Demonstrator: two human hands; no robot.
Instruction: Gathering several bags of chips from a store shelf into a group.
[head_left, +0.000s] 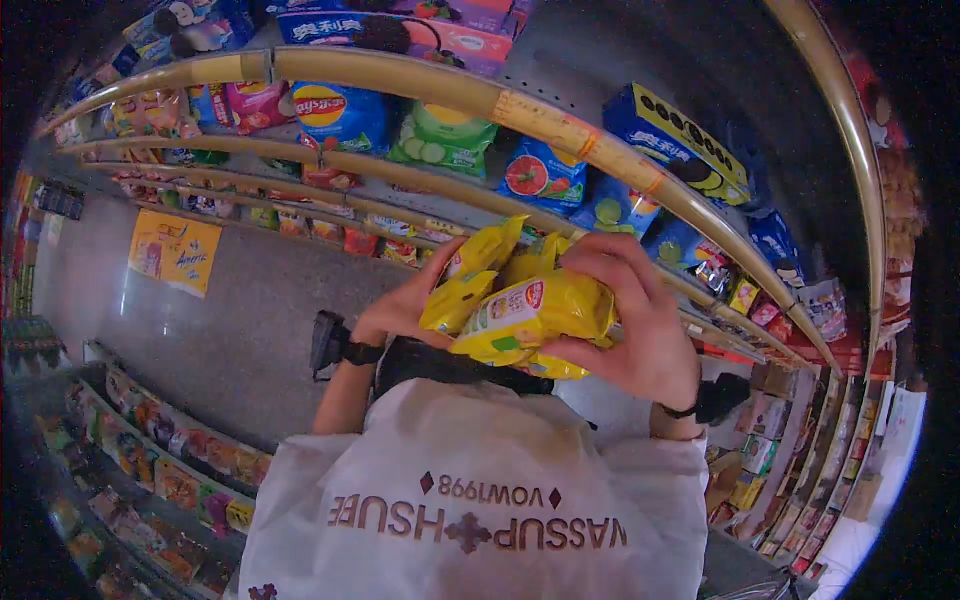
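Note:
Several yellow snack packets (540, 307) are held together in a bunch between my two hands, in front of my chest. My left hand (409, 304) presses on the packets at the left of the picture, its fingers partly behind them. On the other side my right hand (637, 322) wraps round the biggest packet, with fingers over its top and the thumb below. The packets are glossy and bear writing. Just beyond the hands runs a shelf with a green chip bag (446, 139) and a blue chip bag (544, 176) on it.
Upper shelves with beige front rails (450, 82) curve across the view. A blue and yellow biscuit box (675, 142) stands at the upper right. Lower left is another shelf unit (165, 450) of packets. An orange poster (175, 251) lies on the grey floor. More stocked shelves (817, 450) stand at the right.

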